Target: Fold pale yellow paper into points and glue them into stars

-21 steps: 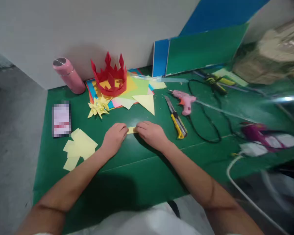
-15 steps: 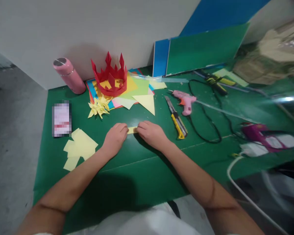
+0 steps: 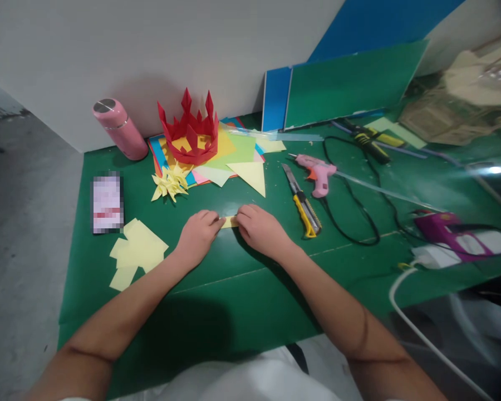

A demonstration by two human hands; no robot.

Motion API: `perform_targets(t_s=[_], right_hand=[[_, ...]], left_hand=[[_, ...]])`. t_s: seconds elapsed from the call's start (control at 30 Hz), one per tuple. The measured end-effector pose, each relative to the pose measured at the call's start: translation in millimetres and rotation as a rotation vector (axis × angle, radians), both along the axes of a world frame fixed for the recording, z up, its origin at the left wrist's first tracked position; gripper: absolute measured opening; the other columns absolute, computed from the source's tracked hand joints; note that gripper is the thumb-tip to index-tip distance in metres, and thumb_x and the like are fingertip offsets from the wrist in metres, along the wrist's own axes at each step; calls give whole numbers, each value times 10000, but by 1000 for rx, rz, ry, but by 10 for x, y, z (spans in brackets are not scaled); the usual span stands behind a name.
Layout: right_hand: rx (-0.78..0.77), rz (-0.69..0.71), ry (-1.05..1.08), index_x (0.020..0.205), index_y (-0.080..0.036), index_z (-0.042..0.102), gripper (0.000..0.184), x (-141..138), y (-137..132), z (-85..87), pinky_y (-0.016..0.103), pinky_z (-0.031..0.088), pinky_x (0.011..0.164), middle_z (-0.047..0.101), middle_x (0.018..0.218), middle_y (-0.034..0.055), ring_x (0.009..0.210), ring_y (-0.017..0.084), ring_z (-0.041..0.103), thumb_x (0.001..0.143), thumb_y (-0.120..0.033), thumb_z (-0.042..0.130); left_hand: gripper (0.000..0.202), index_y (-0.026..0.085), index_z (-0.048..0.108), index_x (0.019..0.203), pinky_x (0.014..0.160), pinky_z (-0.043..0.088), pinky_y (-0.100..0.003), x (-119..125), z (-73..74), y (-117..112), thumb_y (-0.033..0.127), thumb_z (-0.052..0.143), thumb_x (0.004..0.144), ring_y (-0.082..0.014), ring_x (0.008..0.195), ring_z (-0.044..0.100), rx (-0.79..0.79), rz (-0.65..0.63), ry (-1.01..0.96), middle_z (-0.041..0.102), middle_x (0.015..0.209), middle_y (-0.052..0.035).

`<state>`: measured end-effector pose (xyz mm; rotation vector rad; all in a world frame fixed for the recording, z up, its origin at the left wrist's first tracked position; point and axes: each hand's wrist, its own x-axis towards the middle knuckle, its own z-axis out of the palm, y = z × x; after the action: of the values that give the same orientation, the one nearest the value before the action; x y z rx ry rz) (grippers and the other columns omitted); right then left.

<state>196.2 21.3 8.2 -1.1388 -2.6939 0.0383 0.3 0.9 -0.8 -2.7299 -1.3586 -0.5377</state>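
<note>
A small strip of yellow paper point(image 3: 230, 222) lies on the green tabletop between my hands. My left hand point(image 3: 198, 234) pinches its left end, the fingers closed together. At the other end my right hand point(image 3: 259, 227) has its fingers closed on the strip; both hands cover much of it. Loose yellow paper pieces point(image 3: 137, 248) are piled left of my left forearm. Beyond my hands sit a cluster of folded yellow paper pieces point(image 3: 171, 182) and a red paper crown point(image 3: 192, 147), which stands on coloured sheets point(image 3: 237, 147).
A yellow utility knife point(image 3: 303, 206) with its blade out lies right of my right hand, beside a pink glue gun point(image 3: 316, 170) with a black cord. A pink bottle point(image 3: 121, 131) and a blurred-out phone-like object point(image 3: 107, 201) are at left. Far right: a purple power strip point(image 3: 446, 231) and pliers point(image 3: 369, 143).
My left fingers have shifted slightly along the strip to the right, covering more of its left end. The whole view has moved a little; the other things stay in place.
</note>
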Motion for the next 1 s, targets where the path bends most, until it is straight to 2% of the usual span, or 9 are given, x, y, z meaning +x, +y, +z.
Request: perform_targets(t_s=[0.17,0.37,0.5,0.63,0.73,1.0], right_hand=[[-20,33,74,832,-111,625,189,12,-2,14,324,392,742,597,880,116,803,209,445,852,-74,440],[1,74,132,1058,-107,637,280,-39,-33,-33,332,416,742,622,929,109,811,205,472,947,-235,414],[-23,17,119,1038,-121,654,281,-58,-45,-37,327,423,739,625,931,105,815,198,485,953,-251,420],[-34,13,94,1034,-130,654,269,-63,-46,-18,318,417,732,625,914,98,816,195,495,952,-253,429],[-36,10,88,1044,-135,652,266,-62,-46,-14,305,400,715,623,914,91,815,188,498,954,-258,434],[-47,-1,13,1079,-156,648,278,-72,-58,12,304,318,634,608,861,79,774,176,476,964,-256,415]], left_hand=[[229,152,641,1018,660,403,-292,4,-8,-3,211,430,950,-174,763,522,-10,6,41,601,804,-52],[198,159,641,1029,643,400,-305,5,23,-9,194,474,927,-184,751,524,-29,5,47,610,799,-50],[174,155,652,938,698,420,-318,-47,43,-9,217,490,920,-195,799,538,-79,43,-49,623,828,-58],[137,160,622,844,735,429,-317,-147,37,32,280,568,880,-185,796,540,-188,157,-206,615,822,-48],[57,174,600,801,740,425,-303,-186,30,81,220,607,833,-166,774,537,-264,191,-308,589,771,-19],[72,175,566,760,717,403,-307,-156,27,130,148,531,816,-163,740,506,-276,168,-284,569,752,-17]])
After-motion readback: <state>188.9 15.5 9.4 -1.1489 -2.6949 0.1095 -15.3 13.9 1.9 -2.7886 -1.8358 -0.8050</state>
